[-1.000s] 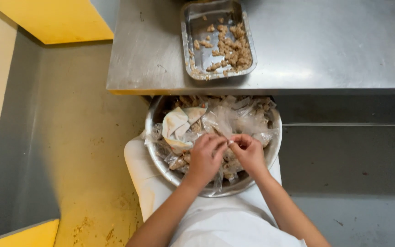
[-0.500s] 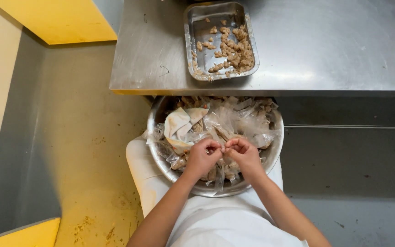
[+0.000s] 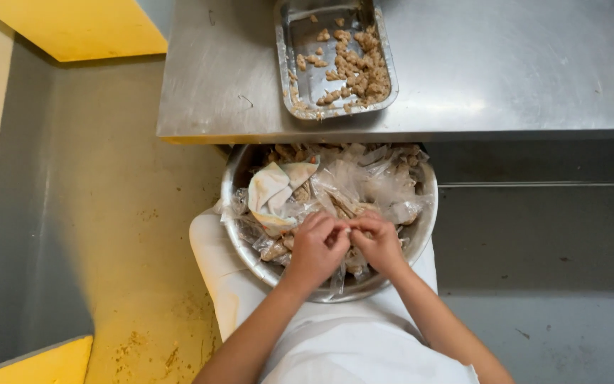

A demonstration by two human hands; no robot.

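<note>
Hands over round stainless-steel bowl (image 3: 239, 235) resting on white-clad lap (image 3: 218, 263), just below near edge of steel table (image 3: 520, 71).

Left hand (image 3: 316, 245): fingers curled, tips pressed together, pinching small pale piece (image 3: 347, 232) at the point where both hands meet. Right hand (image 3: 378, 240): fingers likewise curled inward, tips pinching the same piece from the other side. Hands touching at fingertips. Too small to tell what the piece is.

Bowl contents: crumpled clear plastic wrappers (image 3: 385, 188) filling most of it, spilling slightly over left rim; folded white cloth or paper (image 3: 271, 188) at upper-left inside; brown lumps (image 3: 273, 250) visible between wrappers near left rim. Hands positioned over near half of bowl, roughly centre.

On table, close to near edge: rectangular foil tray (image 3: 294, 43), tilted slightly, holding scattered small brown crumbly pieces (image 3: 355, 67), denser toward its right side. Tray well apart from hands, beyond bowl.

Floor left of lap: yellow, stained patch (image 3: 129, 235), grey band (image 3: 30, 213) beside it, yellow surface (image 3: 72, 25) at top-left corner.
</note>
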